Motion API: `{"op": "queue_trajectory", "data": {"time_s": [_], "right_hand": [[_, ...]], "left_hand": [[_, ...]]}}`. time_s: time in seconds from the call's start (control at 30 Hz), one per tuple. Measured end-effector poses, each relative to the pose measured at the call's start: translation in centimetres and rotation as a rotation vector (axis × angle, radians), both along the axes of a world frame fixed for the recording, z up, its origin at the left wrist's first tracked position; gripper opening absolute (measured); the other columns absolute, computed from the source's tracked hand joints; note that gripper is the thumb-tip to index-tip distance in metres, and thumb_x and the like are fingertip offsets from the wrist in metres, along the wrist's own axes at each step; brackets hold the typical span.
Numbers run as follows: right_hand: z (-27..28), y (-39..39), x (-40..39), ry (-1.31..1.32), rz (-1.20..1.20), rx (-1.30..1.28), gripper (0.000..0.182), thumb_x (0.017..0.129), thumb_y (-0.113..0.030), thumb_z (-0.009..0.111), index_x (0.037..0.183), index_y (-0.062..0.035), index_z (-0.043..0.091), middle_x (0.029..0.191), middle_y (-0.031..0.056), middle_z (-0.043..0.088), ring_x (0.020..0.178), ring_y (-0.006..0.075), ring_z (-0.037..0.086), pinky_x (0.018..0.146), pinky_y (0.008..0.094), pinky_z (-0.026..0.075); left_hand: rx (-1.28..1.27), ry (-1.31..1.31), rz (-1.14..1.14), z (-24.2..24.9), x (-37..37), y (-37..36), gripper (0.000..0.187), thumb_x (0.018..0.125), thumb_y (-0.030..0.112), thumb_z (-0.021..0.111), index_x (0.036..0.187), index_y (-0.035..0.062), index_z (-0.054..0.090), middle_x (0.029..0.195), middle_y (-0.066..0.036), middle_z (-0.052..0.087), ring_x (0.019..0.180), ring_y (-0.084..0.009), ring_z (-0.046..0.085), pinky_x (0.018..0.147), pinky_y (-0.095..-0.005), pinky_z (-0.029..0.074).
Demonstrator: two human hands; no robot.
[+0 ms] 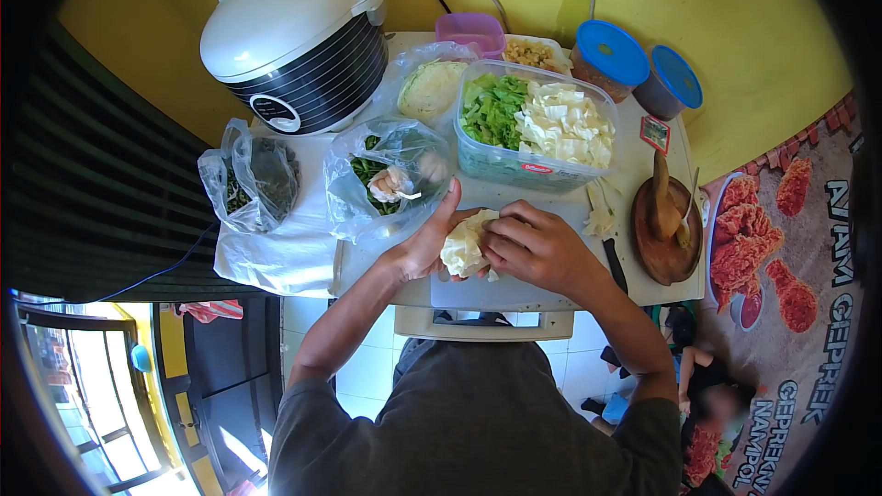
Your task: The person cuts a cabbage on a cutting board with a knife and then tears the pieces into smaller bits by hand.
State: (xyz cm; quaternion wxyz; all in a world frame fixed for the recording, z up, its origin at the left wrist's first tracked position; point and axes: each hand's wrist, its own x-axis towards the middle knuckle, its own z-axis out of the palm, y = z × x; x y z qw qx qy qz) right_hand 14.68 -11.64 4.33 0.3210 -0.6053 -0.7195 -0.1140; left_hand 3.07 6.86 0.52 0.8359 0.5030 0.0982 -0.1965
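Note:
Near the front edge of the table, a pale piece of cabbage (466,243) is held between both hands. My left hand (429,241) is wrapped round its left side, thumb pointing up. The fingers of my right hand (537,246) are bent and press on its right side. Just beyond my hands stands a clear plastic container (514,170) with chopped green leaves (494,110) and cut pale cabbage (565,126) inside. To the right lie a dark-handled knife (616,264) and some pale leaf scraps (601,211).
A rice cooker (294,37) and plastic bags (248,179) are at the left. Half a cabbage (432,89) lies behind. Blue-lidded tubs (611,50) stand at the back right, near a stone mortar (650,248) with a pestle. A person (712,386) is at the lower right.

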Motion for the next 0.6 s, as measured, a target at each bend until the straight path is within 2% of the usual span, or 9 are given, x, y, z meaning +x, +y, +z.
{"op": "queue_trajectory", "data": {"time_s": [0.17,0.27,0.47,0.6], "right_hand": [[1.1,-0.9,0.6,0.062,0.031,0.008,0.026,0.074,-0.003,0.083,0.097,-0.0011,0.072,0.106,0.0101,0.07,0.089,0.0268,0.066,0.071,0.0357,0.059],[1.4,-2.4,0.7,0.16,-0.077,0.034,0.023,0.078,-0.002,0.083,0.098,-0.0006,0.073,0.099,0.0101,0.071,0.082,0.0259,0.068,0.072,0.0344,0.058],[0.3,-6.4,4.8,0.462,-0.505,0.024,0.018,0.087,0.004,0.075,0.104,0.0004,0.071,0.092,0.0126,0.072,0.078,0.0237,0.072,0.071,0.0316,0.058],[-2.0,-8.2,7.9,0.414,-0.713,0.034,0.015,0.088,0.004,0.072,0.103,0.0021,0.069,0.098,0.0158,0.074,0.086,0.0253,0.075,0.074,0.0329,0.058]], "left_hand": [[-0.121,-0.004,0.017,-0.3,0.1,0.0,0.118,0.084,0.095,0.017,0.148,-0.0001,0.043,0.102,-0.017,0.069,0.074,-0.0225,0.071,0.044,-0.0247,0.052],[-0.179,-0.008,0.002,-0.7,0.3,0.1,0.117,0.084,0.095,0.017,0.149,0.0015,0.043,0.106,-0.019,0.069,0.075,-0.0229,0.071,0.044,-0.0245,0.052],[-0.233,-0.006,-0.012,-0.5,0.5,0.3,0.113,0.086,0.093,0.017,0.149,0.0028,0.044,0.11,-0.019,0.069,0.077,-0.0223,0.071,0.045,-0.0257,0.053],[-0.237,0.0,-0.005,-0.3,0.4,0.2,0.11,0.088,0.091,0.018,0.148,0.0031,0.045,0.11,-0.019,0.069,0.077,-0.0213,0.071,0.045,-0.0255,0.052]]}}
